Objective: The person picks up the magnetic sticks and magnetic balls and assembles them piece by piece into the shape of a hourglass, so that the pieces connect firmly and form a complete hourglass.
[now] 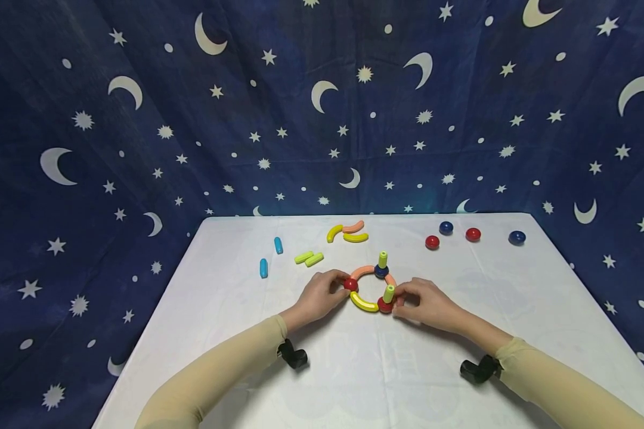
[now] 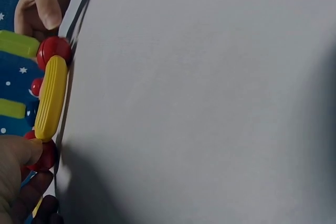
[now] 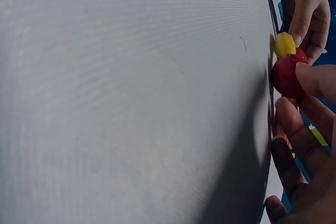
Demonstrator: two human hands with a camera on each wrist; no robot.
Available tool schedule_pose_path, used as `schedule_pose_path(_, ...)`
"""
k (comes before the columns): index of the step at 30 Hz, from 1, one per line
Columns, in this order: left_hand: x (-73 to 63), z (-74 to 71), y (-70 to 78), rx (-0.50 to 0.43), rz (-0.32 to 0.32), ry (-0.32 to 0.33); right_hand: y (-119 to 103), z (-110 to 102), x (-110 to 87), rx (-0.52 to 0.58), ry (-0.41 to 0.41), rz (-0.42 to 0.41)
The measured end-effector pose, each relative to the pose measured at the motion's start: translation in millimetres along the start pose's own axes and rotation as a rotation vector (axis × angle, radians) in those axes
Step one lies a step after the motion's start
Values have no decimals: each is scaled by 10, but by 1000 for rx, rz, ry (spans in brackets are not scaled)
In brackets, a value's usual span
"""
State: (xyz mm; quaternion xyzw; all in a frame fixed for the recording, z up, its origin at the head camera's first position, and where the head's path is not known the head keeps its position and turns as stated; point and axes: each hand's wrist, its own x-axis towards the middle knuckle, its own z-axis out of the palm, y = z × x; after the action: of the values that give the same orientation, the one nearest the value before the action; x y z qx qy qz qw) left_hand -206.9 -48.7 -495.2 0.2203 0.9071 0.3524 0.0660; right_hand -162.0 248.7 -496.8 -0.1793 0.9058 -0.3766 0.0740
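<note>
Left hand (image 1: pixel 318 297) pinches a red ball (image 1: pixel 350 285) between thumb and fingers; right hand (image 1: pixel 428 304) pinches a second red ball (image 1: pixel 384 305), which bears an upright green stick (image 1: pixel 389 294). The ring (image 1: pixel 362 271) lies between the hands. Risk, as judged: uneven pull could part the yellow curve (image 1: pixel 364 302) from either ball; a knock from the right fingers could tilt the stick.

The white table (image 1: pixel 354 381) bears sticks (image 1: pixel 303 257), arcs (image 1: pixel 356 238), balls (image 1: pixel 473 235).

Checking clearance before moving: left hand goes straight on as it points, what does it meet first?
The left hand pinches the red ball, so that comes first; beyond it, probably the pink curved piece, though depth is hard to judge.
</note>
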Motion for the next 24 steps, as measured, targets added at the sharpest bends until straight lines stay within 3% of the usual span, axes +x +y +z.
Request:
schedule_pose_path(6,34,-12,-19,-9,12,-14,-11,-45,-36,50,-55,-42)
schedule_pose_path(9,45,-18,-16,-11,14,-20,-13,-74,-29,93,-75,9)
schedule_pose_path(13,53,-29,-8,-7,16,-22,18,-120,32,102,36,127)
schedule_pose_path(17,60,-38,-4,-7,13,-21,81,-161,167,63,168,158)
schedule_pose_path(24,90,-23,2,7,26,-20,146,-158,362,-10,148,129)
